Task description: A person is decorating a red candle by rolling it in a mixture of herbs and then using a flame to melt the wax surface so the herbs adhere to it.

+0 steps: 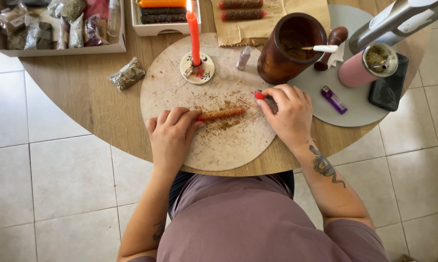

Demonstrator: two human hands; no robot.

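Note:
My left hand [173, 132] rests its fingertips on the left end of a red candle [223, 114] coated in dried herbs, which lies flat on a round pale board [180, 87]. My right hand [289, 112] is closed around a small dark tool with a red tip [261, 95], just right of the candle. Loose herb crumbs [226, 123] are scattered around the candle. A thin wooden stick [248, 103] lies between the candle and my right hand.
A lit red candle [193, 34] stands in a small holder at the board's far edge. A wooden mortar [289, 46], purple lighter [334, 100], pink tumbler [366, 65], phone [388, 85], herb packet [127, 74] and boxes of herbs [59, 26] and coated candles [163, 14] crowd the round table.

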